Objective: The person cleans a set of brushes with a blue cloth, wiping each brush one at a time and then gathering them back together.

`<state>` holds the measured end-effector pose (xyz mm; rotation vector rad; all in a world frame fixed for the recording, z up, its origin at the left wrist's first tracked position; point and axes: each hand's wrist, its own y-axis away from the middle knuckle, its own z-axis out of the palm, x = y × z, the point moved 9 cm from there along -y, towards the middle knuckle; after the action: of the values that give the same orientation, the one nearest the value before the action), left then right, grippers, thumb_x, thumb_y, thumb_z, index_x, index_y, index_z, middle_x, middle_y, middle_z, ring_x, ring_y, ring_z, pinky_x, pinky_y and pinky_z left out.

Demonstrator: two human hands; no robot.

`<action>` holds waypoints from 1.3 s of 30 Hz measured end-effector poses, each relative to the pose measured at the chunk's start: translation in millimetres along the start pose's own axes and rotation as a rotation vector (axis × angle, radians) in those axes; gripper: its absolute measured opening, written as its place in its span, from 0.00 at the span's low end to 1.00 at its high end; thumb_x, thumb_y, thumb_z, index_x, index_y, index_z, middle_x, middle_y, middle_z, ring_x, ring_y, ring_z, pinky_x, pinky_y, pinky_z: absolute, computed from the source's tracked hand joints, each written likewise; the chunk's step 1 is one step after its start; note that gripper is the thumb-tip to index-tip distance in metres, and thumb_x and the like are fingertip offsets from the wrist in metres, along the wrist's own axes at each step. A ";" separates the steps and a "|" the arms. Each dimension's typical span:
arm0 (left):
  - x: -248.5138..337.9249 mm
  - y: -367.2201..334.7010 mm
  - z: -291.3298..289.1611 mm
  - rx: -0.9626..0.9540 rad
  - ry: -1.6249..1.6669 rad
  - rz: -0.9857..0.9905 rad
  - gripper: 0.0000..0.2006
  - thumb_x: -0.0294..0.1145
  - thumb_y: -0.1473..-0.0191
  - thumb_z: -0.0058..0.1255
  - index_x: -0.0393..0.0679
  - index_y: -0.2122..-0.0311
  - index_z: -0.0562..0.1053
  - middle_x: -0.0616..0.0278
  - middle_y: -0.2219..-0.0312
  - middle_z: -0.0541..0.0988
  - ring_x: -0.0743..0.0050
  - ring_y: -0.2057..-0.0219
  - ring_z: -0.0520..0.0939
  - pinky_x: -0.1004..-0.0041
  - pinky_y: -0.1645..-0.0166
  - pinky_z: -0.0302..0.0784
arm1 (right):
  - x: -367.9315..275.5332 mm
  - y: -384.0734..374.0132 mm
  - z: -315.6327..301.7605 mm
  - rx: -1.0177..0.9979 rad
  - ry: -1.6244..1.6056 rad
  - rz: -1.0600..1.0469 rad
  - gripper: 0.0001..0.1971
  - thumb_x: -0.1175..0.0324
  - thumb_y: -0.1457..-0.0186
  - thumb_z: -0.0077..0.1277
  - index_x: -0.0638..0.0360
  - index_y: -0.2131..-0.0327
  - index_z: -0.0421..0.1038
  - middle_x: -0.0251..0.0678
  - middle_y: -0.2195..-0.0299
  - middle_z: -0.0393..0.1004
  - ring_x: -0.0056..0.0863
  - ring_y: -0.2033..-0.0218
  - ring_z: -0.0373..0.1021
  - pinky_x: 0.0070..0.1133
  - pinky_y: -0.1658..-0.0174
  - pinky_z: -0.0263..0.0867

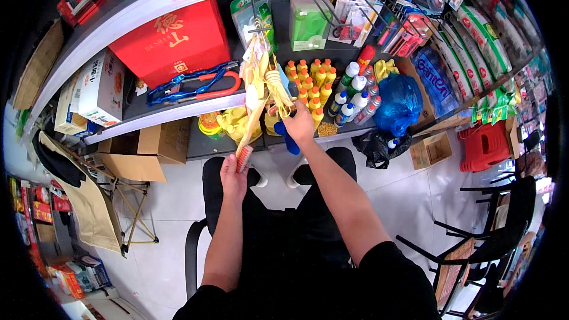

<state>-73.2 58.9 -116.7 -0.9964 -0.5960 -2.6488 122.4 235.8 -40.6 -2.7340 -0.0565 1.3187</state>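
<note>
My left hand (234, 179) is closed around the lower end of a brush (243, 159) with red bristles, at the front of the shelf. A long pale strip, apparently its handle, slants up from it toward a hanging bundle of yellow cord (275, 86). My right hand (301, 123) is closed beside the lower part of that bundle; what lies in its fingers is hidden. Just below it hangs something dark blue (289, 141). Behind my right hand stand rows of yellow bottles (320, 77) with orange caps.
Spray bottles (347, 112) and a blue plastic bag (398, 104) sit right of the yellow bottles. A red box (172, 44) and a blue-and-orange lock (195, 83) occupy the left shelf. Cardboard boxes (145, 148), red stools (483, 145) and black chairs (498, 231) stand around me.
</note>
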 end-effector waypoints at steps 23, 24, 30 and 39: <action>-1.6 32.3 -8.5 0.149 -0.655 -0.014 0.08 0.32 0.41 0.43 0.40 0.68 0.69 0.66 0.80 0.72 0.84 0.84 0.69 0.82 0.76 0.67 | 19.1 58.1 -19.1 -0.016 -0.197 -0.035 0.20 0.62 0.54 0.55 0.63 0.60 0.66 0.54 0.65 0.71 0.51 0.61 0.68 0.35 0.59 0.64; -2.7 36.6 -9.1 0.122 -0.675 -0.019 0.08 0.33 0.41 0.42 0.40 0.67 0.69 0.66 0.80 0.72 0.84 0.83 0.69 0.82 0.75 0.67 | 20.7 59.7 -18.2 -0.019 -0.204 -0.035 0.20 0.62 0.54 0.55 0.63 0.60 0.66 0.54 0.65 0.71 0.51 0.61 0.68 0.35 0.59 0.64; 8.1 76.6 -3.2 0.002 -0.762 -0.014 0.07 0.26 0.41 0.39 0.37 0.61 0.69 0.63 0.75 0.73 0.80 0.76 0.73 0.80 0.71 0.71 | 55.2 74.2 -9.4 -0.071 -0.269 0.018 0.21 0.61 0.54 0.56 0.62 0.59 0.67 0.51 0.66 0.73 0.49 0.61 0.69 0.33 0.60 0.65; 68.1 169.9 -43.5 0.230 -0.979 -0.183 0.07 0.28 0.41 0.41 0.36 0.65 0.68 0.62 0.80 0.73 0.81 0.84 0.71 0.79 0.79 0.68 | 108.9 80.6 20.6 -0.292 -0.410 0.098 0.21 0.59 0.51 0.55 0.58 0.55 0.66 0.41 0.70 0.74 0.32 0.68 0.71 0.24 0.64 0.65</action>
<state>-85.9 -117.4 -51.9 -2.2157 -1.1736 -1.9883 173.1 166.0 -147.1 -2.6617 -0.1611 2.0267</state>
